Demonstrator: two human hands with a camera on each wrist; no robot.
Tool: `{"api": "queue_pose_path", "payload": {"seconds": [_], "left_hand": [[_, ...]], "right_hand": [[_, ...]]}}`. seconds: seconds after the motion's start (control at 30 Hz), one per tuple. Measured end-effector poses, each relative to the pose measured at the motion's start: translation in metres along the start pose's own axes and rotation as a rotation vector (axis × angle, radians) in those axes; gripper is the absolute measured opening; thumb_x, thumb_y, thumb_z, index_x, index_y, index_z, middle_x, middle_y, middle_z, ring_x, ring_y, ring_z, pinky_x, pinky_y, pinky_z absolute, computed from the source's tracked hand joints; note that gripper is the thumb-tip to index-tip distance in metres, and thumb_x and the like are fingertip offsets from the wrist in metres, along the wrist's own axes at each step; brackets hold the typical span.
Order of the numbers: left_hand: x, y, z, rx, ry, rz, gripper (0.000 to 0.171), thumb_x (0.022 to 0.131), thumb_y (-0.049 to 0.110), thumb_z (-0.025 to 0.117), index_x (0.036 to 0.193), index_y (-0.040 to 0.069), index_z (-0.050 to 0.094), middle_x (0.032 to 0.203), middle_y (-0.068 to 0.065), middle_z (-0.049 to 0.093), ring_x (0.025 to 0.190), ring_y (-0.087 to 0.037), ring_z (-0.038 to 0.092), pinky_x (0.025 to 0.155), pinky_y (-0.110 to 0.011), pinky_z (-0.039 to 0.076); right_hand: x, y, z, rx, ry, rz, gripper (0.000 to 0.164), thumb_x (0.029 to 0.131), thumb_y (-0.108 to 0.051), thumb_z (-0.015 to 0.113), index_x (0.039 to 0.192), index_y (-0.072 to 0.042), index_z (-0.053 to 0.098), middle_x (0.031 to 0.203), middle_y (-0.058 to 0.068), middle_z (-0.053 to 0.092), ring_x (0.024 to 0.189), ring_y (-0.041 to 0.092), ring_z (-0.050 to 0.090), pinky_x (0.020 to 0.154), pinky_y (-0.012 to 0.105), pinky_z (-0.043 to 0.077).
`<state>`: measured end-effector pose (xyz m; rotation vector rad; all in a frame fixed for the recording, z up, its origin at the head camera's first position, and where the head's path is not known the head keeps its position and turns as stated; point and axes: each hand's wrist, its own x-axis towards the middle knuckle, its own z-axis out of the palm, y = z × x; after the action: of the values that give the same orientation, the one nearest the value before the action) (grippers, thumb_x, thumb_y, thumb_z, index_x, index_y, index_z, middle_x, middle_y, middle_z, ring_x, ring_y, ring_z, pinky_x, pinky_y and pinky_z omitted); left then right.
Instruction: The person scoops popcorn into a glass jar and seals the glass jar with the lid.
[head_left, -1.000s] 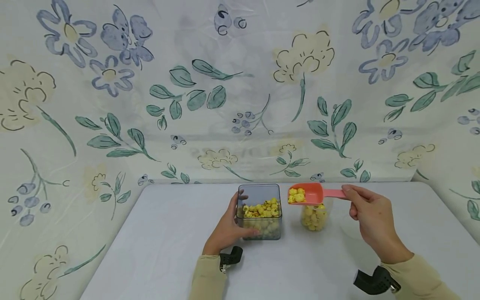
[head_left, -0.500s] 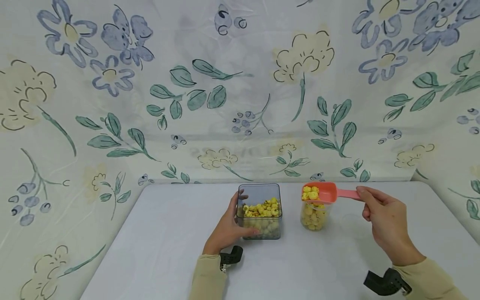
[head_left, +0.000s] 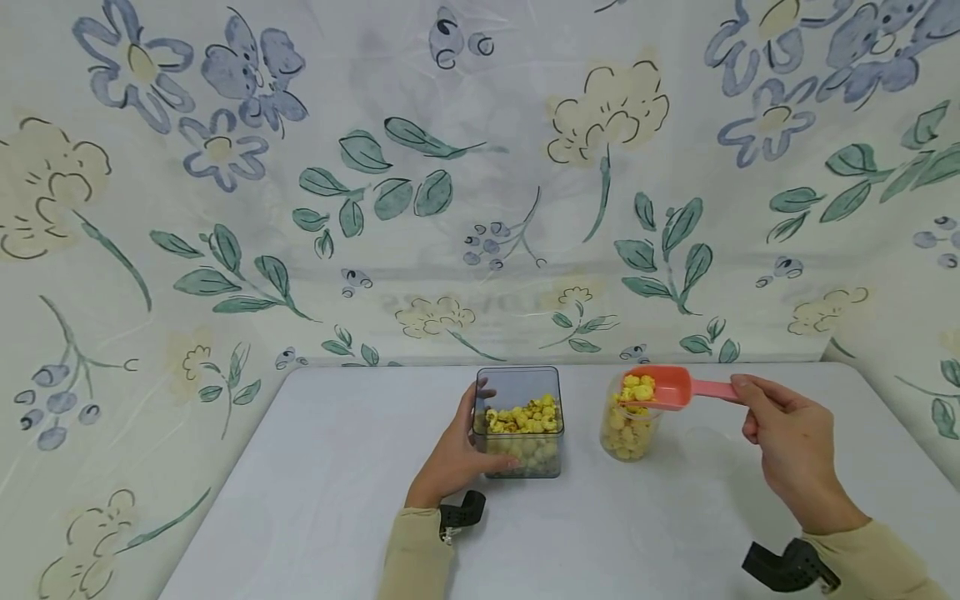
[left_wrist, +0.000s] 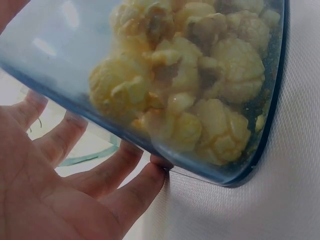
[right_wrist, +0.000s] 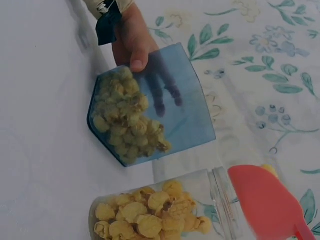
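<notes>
My left hand (head_left: 455, 458) holds a see-through blue-grey square container (head_left: 523, 457), its thumb across the near side and fingers behind the left wall. Yellow popcorn (left_wrist: 175, 90) fills the lower part of that container. In my right hand (head_left: 795, 446) is the handle of a red scoop (head_left: 672, 388), pinched between thumb and fingers. Several pieces of popcorn (head_left: 638, 387) sit in the scoop's front end, which overlaps the mouth of a clear round jar (head_left: 628, 442). The right wrist view shows the jar (right_wrist: 155, 212) largely filled with popcorn, with the scoop (right_wrist: 265, 200) right at its rim.
Jar and container stand side by side on a white tabletop (head_left: 315, 500), with a narrow gap between them. Behind the table's far edge hangs a flower-printed cloth (head_left: 495, 167). A black wrist camera (head_left: 791, 567) sits on the right wrist, another (head_left: 462, 510) on the left.
My right hand has moved the scoop of popcorn to the right, from between the container and the jar to over the jar's mouth. The left hand and container have stayed in place.
</notes>
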<state>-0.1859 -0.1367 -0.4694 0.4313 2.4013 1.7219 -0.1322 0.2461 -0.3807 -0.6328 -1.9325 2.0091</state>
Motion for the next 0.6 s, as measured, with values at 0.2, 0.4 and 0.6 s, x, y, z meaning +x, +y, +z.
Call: {"api": "queue_pose_path", "payload": {"seconds": [0.2, 0.4, 0.6], "left_hand": [[-0.0005, 0.0003, -0.0009, 0.007, -0.001, -0.001, 0.122, 0.072, 0.026, 0.093, 0.160, 0.039, 0.009, 0.157, 0.009, 0.032, 0.130, -0.023, 0.044, 0.081, -0.038, 0.046], [-0.0007, 0.0015, -0.0006, 0.006, -0.001, -0.001, 0.122, 0.072, 0.026, 0.093, 0.161, 0.035, 0.009, 0.157, 0.008, 0.032, 0.137, -0.026, 0.041, 0.089, -0.041, 0.046], [-0.0009, 0.0024, -0.0005, -0.007, -0.007, 0.001, 0.122, 0.073, 0.025, 0.093, 0.161, 0.033, 0.009, 0.157, 0.007, 0.032, 0.138, -0.027, 0.041, 0.091, -0.042, 0.045]], "right_hand": [[0.0018, 0.0009, -0.0020, 0.009, 0.002, -0.045, 0.007, 0.093, -0.022, 0.074, 0.087, -0.025, 0.075, 0.073, -0.009, 0.068, 0.049, 0.007, 0.049, 0.047, 0.016, 0.043], [0.0031, -0.0002, -0.0038, 0.002, 0.007, -0.074, 0.008, 0.093, -0.022, 0.075, 0.086, -0.026, 0.075, 0.072, -0.010, 0.070, 0.048, 0.008, 0.048, 0.047, 0.016, 0.044], [0.0054, -0.0042, -0.0076, -0.090, 0.015, -0.092, 0.008, 0.094, -0.024, 0.073, 0.088, -0.029, 0.074, 0.071, -0.013, 0.069, 0.048, 0.009, 0.048, 0.046, 0.017, 0.041]]}}
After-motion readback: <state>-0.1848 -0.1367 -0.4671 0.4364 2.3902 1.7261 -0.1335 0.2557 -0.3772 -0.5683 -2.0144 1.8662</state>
